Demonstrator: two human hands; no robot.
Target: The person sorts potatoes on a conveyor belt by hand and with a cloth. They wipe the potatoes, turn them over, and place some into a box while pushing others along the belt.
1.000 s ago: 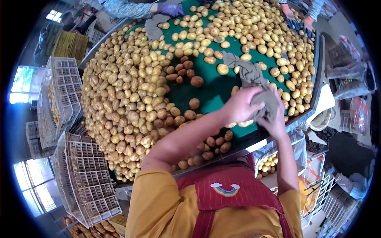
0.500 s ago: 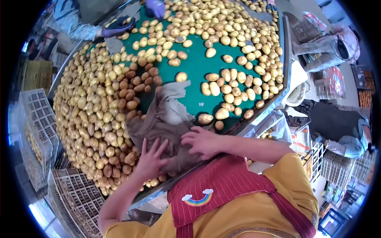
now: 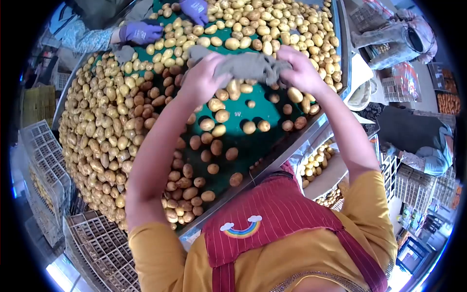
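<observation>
A grey-brown cloth (image 3: 250,67) is stretched between my two hands over the far half of the green table surface (image 3: 243,109). My left hand (image 3: 204,80) is closed on the cloth's left end, and my right hand (image 3: 299,70) grips its right end. Potatoes (image 3: 109,131) are heaped on the left side of the table, and more potatoes (image 3: 279,24) cover the far side. Several loose potatoes lie on the green surface below the cloth. The cloth and my hands hide some of the potatoes behind them.
Across the table at upper left, another person's purple-gloved hands (image 3: 141,32) are among the potatoes. Plastic crates (image 3: 104,241) stand at the lower left. The table's metal edge (image 3: 272,160) runs in front of me. A container of potatoes (image 3: 316,163) sits below it, right.
Both my hands have moved from the near edge to the far part of the table, lifting the cloth. Potatoes now lie where the cloth was spread. The gloved hands shifted slightly.
</observation>
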